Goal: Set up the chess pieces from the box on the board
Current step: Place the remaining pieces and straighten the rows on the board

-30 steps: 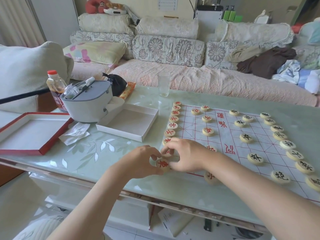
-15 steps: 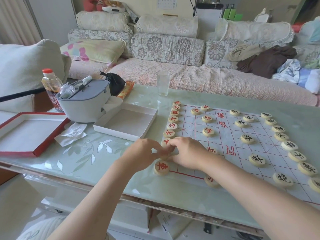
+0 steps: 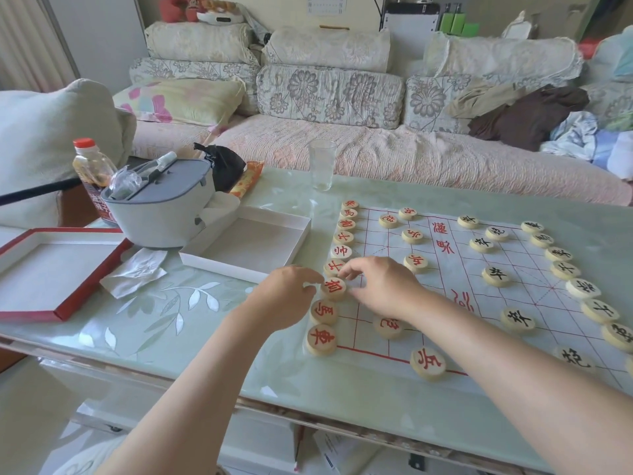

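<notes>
The paper board [image 3: 479,289] lies flat toward the table's right edge, thin and likely to slide or wrinkle. The empty white box [image 3: 253,245] sits beside the board's left edge. Both the left hand [image 3: 284,299] and right hand [image 3: 380,286] pinch one red piece [image 3: 333,288] in the board's left-edge row; the disc looks rigid, light and smooth, best gripped by its rim.

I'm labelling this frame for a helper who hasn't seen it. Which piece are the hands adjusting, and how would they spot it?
Find the paper board on the green table, then its left edge column of red-lettered discs. Third from the near corner is the piece, touched by fingers of both hands, unlike its neighbours.
</notes>
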{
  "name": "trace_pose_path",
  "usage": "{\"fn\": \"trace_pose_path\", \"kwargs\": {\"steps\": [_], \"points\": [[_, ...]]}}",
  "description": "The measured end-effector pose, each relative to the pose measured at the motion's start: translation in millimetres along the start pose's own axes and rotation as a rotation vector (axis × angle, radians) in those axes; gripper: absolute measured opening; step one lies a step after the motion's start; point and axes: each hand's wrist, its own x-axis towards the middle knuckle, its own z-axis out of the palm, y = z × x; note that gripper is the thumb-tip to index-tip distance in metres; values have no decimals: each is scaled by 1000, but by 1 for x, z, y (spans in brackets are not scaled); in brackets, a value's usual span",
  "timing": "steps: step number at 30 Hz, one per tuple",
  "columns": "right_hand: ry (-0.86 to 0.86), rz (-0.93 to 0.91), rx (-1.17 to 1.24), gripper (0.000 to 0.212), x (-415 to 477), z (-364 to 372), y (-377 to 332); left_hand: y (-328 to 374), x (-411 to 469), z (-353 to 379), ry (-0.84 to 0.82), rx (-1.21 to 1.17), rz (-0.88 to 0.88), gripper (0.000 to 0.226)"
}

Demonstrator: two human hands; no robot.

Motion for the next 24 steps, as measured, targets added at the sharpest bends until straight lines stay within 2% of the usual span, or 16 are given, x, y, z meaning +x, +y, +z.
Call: {"fn": "trace_pose_path", "kwargs": {"steps": [5, 17, 20, 24], "points": [[-10, 0, 23, 20, 5, 10, 0, 3, 9, 3, -88, 91, -17, 35], [-20, -32, 46, 23, 6, 12, 0, 1, 13, 8, -49, 126, 58, 36], [-24, -25, 92, 24, 5, 7, -1, 5, 14, 4, 4, 107, 49, 34], [38, 17, 130, 14, 13, -9, 3, 12, 25, -10, 134, 87, 26, 39]]}}
